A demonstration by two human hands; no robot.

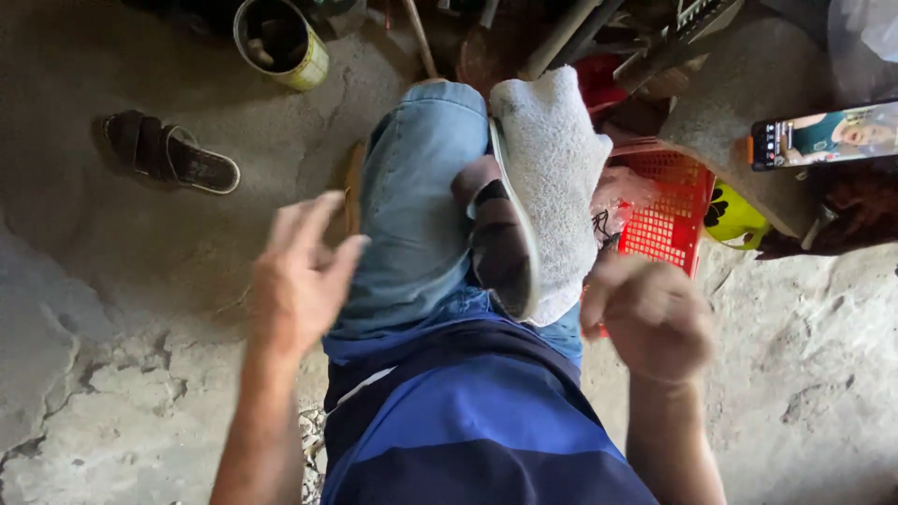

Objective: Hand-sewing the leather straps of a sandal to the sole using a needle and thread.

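A pale, dusty sandal sole (552, 178) rests upturned across the denim-clad knee (416, 187).

I see my left hand (301, 271) raised at 9 o'clock of centre, palm inward, fingers (313, 217) spread and loosely curled, holding nothing. My right hand (652, 316) sits at 4 o'clock, motion-blurred, fingers curled inward; grasp state unreadable. Both forearms extend up from 6 o'clock, bare.
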